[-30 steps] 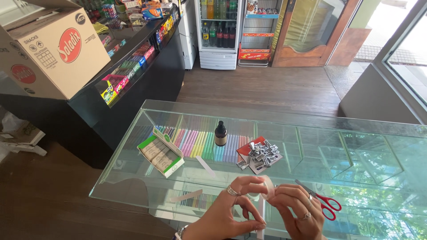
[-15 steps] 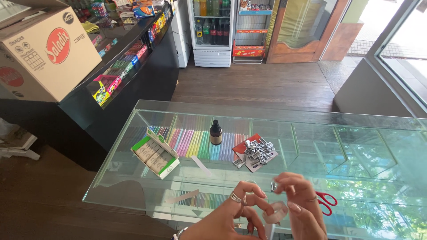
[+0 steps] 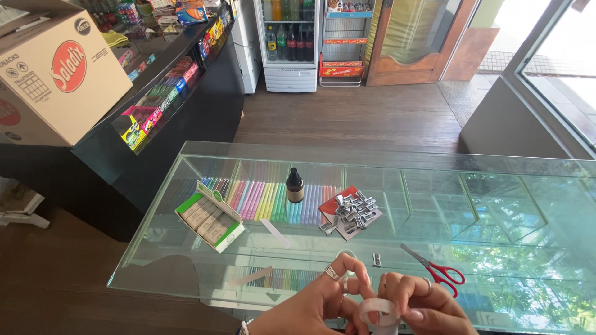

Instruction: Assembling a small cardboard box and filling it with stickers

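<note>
Left hand [image 3: 323,298] and right hand [image 3: 428,307] close together at bottom centre of the frame, fingers curled inward (several ringed), fingertips nearly meeting, pinching.

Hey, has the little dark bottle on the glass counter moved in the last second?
No. The dark bottle stands on the same spot over the pastel strips, beside the metal clips; only the camera shifted.
</note>
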